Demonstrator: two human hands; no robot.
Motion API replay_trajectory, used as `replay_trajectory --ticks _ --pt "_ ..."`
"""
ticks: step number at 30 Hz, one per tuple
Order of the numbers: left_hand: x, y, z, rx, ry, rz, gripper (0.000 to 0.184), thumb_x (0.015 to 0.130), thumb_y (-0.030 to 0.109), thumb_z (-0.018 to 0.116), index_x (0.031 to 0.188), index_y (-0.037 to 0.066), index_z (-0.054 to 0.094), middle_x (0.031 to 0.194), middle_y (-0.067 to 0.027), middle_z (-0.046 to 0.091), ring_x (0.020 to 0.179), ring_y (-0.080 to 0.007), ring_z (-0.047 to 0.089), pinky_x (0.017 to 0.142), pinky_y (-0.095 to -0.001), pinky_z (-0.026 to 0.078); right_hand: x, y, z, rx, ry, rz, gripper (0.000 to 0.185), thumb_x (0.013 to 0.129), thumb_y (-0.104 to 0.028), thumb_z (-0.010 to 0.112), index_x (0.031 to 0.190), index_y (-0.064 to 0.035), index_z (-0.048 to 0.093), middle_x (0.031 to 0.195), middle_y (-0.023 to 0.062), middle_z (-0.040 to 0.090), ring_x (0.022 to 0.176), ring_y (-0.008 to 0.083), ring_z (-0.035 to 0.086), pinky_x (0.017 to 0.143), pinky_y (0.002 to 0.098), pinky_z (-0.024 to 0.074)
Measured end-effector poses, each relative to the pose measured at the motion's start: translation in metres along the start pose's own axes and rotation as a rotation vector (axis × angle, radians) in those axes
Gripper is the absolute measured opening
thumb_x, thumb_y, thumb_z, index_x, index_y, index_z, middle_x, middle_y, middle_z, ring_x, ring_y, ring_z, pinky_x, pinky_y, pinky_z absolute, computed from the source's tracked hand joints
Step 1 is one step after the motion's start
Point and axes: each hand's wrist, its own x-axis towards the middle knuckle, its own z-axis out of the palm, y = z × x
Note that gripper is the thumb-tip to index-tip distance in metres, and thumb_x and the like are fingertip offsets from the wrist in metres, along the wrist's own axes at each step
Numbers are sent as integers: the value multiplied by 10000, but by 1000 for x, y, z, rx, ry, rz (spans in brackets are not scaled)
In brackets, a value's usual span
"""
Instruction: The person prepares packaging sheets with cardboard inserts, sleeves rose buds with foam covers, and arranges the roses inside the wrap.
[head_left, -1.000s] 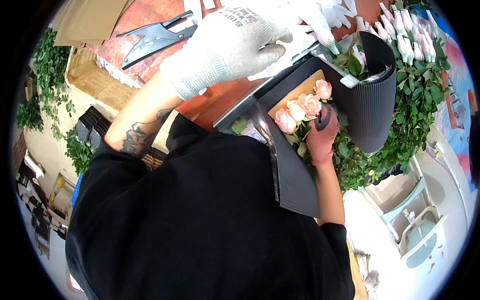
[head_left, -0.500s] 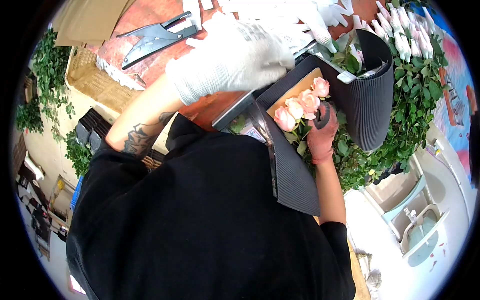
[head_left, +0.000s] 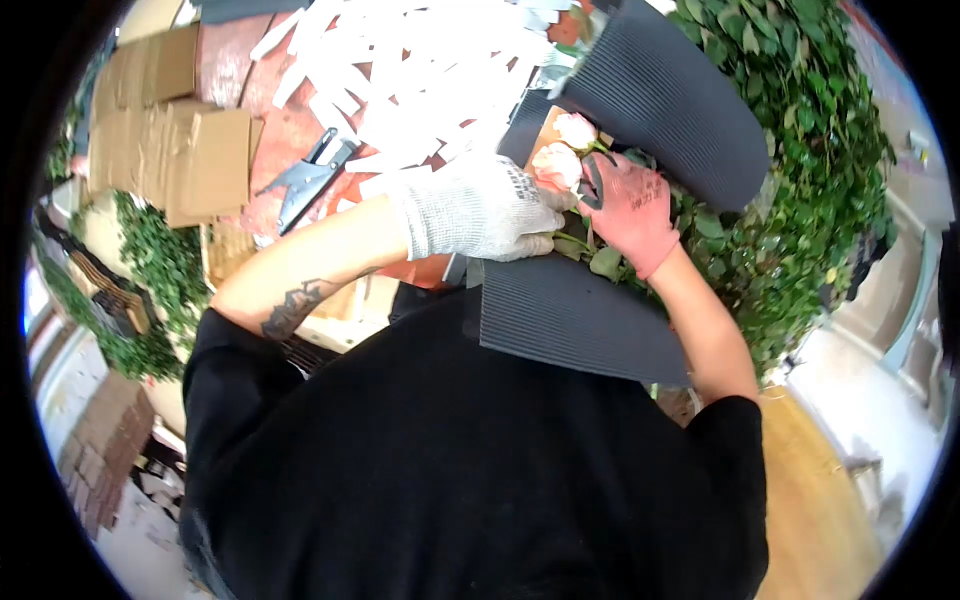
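Observation:
Pale pink roses (head_left: 556,166) lie on a brown card strip (head_left: 540,137) inside a dark ribbed sheet, whose near flap (head_left: 575,318) spreads toward my body and whose far flap (head_left: 665,100) curls up. My left hand (head_left: 490,212), in a white glove, reaches in from the left with fingers closed at the lower blooms, seemingly on a rose; its fingertips partly hide the stems. From the right, my right hand (head_left: 632,208), in a red glove with dark fingertips, pinches a rose just under its head. Green leaves (head_left: 605,262) show between both hands.
A plier stapler (head_left: 312,183) lies on the reddish table left of many scattered white paper strips (head_left: 400,75). Flattened cardboard (head_left: 165,120) is stacked at far left. Dense rose foliage (head_left: 800,200) fills the right side, beside a wooden surface (head_left: 820,470).
My left hand has come down from above the sheet to the roses, meeting my right hand there. The view has turned, and cardboard now shows more at the left.

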Motion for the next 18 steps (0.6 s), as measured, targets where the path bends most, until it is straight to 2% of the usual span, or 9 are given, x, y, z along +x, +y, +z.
replay_trajectory --ticks 2,3,7,9,13,15,18 --pt "-3 -4 4 35 141 41 330 866 373 520 1060 136 643 951 -66 671 768 -264 657 660 -396 515 -3 2 9 -19 131 -28 374 709 -333 675 959 -98 527 915 67 595 804 237 612 658 377 483" --pt "-3 -7 10 -9 186 92 313 886 336 513 1086 131 639 1099 -54 640 803 -252 661 700 -369 519 -3 2 9 7 155 -2 374 709 -333 675 959 -98 527 915 67 595 804 237 612 658 377 483" --pt "-2 -9 13 19 182 155 292 890 303 521 1091 127 638 1177 -53 606 822 -240 661 727 -348 518 -2 -1 -5 -92 23 -64 383 720 -332 671 984 -98 523 919 60 591 830 220 614 669 355 483" --pt "0 -3 2 -123 -69 -9 372 915 297 513 1204 71 570 1288 -110 526 1092 -262 570 905 -337 473 -1 -3 -8 -109 -63 -111 380 719 -322 672 985 -99 518 926 63 576 852 210 609 688 332 479" --pt "5 6 -13 3 -129 28 376 898 268 536 1219 74 557 1315 -126 499 1072 -269 582 891 -331 478 -2 -4 -6 -139 -52 -122 343 718 -292 660 961 -96 520 926 80 575 828 227 615 709 331 493" --pt "11 15 -17 -9 52 -152 380 876 251 557 1211 74 560 1332 -128 482 1025 -273 606 863 -328 489 0 -1 0 -108 -49 -116 305 744 -264 628 973 -89 527 934 86 575 830 231 622 703 347 500" --pt "16 25 -20 1 -9 -258 383 850 251 578 1186 67 571 1326 -130 486 964 -274 630 822 -329 505 -9 4 -12 -34 -7 -105 313 765 -257 608 1019 -88 537 952 82 583 838 233 625 710 351 500"
